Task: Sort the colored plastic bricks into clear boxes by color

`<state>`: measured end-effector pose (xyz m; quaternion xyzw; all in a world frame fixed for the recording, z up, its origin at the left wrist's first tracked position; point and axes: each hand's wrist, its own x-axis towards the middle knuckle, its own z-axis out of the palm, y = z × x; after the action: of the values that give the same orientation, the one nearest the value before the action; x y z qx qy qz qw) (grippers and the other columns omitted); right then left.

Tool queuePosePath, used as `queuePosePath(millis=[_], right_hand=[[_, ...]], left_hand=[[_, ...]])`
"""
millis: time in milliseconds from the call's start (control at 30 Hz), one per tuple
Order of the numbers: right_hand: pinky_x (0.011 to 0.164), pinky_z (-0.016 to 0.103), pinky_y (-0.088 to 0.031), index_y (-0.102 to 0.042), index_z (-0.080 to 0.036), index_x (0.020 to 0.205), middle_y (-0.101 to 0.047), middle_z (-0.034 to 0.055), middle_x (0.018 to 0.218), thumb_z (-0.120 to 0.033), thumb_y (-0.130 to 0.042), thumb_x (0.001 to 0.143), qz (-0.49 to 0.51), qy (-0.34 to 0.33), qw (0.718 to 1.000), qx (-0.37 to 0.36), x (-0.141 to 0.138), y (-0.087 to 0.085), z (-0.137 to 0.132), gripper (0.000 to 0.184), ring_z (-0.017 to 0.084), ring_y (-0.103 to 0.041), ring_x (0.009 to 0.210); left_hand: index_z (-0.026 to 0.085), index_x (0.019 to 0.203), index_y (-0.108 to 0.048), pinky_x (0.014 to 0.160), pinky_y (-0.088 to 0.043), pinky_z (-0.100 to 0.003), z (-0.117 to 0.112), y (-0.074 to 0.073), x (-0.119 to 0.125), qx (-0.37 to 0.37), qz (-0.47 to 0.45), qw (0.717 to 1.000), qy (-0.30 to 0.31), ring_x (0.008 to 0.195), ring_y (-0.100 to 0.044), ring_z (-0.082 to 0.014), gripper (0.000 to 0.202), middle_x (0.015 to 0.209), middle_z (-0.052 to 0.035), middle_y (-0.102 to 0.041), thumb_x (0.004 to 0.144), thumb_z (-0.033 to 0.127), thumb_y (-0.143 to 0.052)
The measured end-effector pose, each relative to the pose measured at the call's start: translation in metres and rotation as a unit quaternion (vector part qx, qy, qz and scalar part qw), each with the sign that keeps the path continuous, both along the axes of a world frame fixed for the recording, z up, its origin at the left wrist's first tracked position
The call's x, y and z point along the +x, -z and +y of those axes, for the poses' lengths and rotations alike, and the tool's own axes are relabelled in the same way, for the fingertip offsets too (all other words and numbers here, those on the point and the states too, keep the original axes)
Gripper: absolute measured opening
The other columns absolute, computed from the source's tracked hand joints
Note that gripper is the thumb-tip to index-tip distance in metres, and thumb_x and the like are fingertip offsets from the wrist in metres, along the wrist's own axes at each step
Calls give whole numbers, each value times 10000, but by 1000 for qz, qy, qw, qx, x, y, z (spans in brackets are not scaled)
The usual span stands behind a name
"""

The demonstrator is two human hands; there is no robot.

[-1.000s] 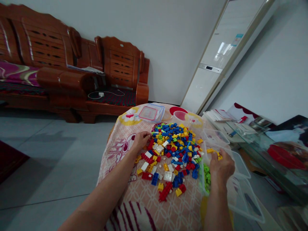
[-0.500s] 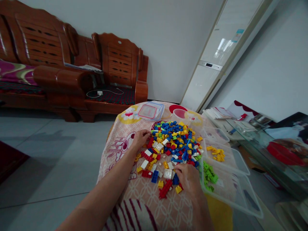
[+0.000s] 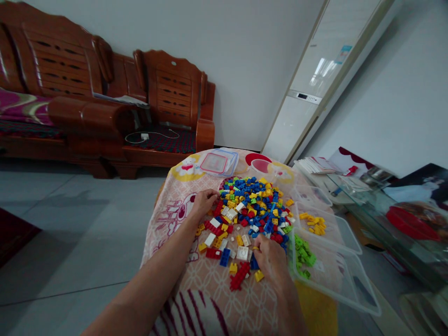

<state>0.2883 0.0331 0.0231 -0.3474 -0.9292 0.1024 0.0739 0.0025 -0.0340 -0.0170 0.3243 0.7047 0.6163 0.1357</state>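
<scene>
A long red piece lies nearest, slanting away rightward, left of the right hand, which meets a small yellow piece, grip unclear. Rightward, the front clear box with green pieces adjoins the middle clear box. Farther, the left hand sits curled beside the brick pile, hold hidden.

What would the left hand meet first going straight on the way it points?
Probably the left edge of the bricks; the left hand may be touching them now, as depth is unclear.
</scene>
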Motion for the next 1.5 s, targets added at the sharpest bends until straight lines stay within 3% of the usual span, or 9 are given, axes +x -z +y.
queuePosePath(millis=[200, 333, 433, 600, 700, 867, 1100, 1300, 1500], right_hand=[[524, 236, -334, -577, -226, 755, -612, -16, 576, -286, -499, 779, 155, 71, 984, -51, 19, -18, 36, 102, 153, -558, 523], [594, 290, -400, -628, -176, 843, -662, 66, 650, -322, -496, 734, 257, 211, 939, 88, 39, -32, 78, 225, 216, -597, 601], [642, 312, -429, -646, -137, 993, -689, 95, 720, -322, -498, 737, 319, 273, 896, 147, 50, -38, 87, 349, 237, -620, 657], [650, 270, -453, -688, -181, 872, -704, 57, 735, -392, -524, 786, 309, 147, 939, -14, 47, -36, 45, 280, 198, -632, 669], [613, 253, -427, -685, -193, 801, -691, 33, 694, -390, -499, 831, 221, 64, 968, -105, 46, -32, 13, 273, 172, -615, 629], [580, 234, -367, -664, -206, 739, -665, 0, 642, -286, -544, 815, 43, -23, 987, -151, 53, -21, -20, 163, 147, -602, 608], [579, 226, -357, -628, -223, 917, -694, 8, 726, -165, -594, 752, -43, 2, 996, -73, 45, 0, -35, 178, 165, -638, 651], [611, 238, -400, -649, -229, 976, -707, 36, 802, -183, -530, 805, 52, 38, 998, -27, 34, 14, -18, 213, 181, -656, 700], [609, 248, -441, -662, -191, 1053, -704, 49, 752, -226, -460, 822, 162, 60, 984, -44, 27, 8, -2, 308, 183, -661, 667]], left_hand=[[166, 784, -682, 586, -488, -253, 0, 0, 0, 2, 0, 1000, 2, 570, -605, -147, 180, 639, -13, -670, 707, 274, -561], [163, 765, -677, 585, -491, -260, 0, -1, 0, 4, -7, 1000, 6, 568, -605, -151, 169, 644, -21, -677, 704, 278, -570], [164, 765, -676, 592, -493, -265, 0, -3, 1, 5, -15, 1000, 10, 576, -607, -153, 175, 650, -22, -679, 701, 294, -577], [165, 769, -673, 598, -487, -256, 1, 2, -2, 7, -12, 1000, 10, 591, -604, -149, 179, 659, -21, -677, 702, 294, -568], [162, 792, -675, 587, -483, -252, 3, 8, -5, 15, -4, 1000, 14, 587, -599, -146, 195, 669, -22, -676, 701, 287, -555], [160, 784, -677, 584, -482, -252, 5, 12, -7, 23, -10, 1000, 11, 595, -600, -150, 207, 664, -22, -673, 692, 312, -573], [160, 787, -674, 592, -486, -257, 3, 7, -4, 18, -6, 1000, 11, 586, -601, -149, 202, 662, -22, -672, 698, 287, -545], [156, 789, -675, 577, -478, -251, 2, 2, -2, 5, 4, 1000, 11, 569, -595, -145, 201, 652, -21, -671, 698, 277, -542], [155, 790, -677, 576, -483, -254, 2, 3, -3, 1, -3, 1000, 7, 568, -598, -147, 202, 639, -19, -666, 698, 277, -544]])
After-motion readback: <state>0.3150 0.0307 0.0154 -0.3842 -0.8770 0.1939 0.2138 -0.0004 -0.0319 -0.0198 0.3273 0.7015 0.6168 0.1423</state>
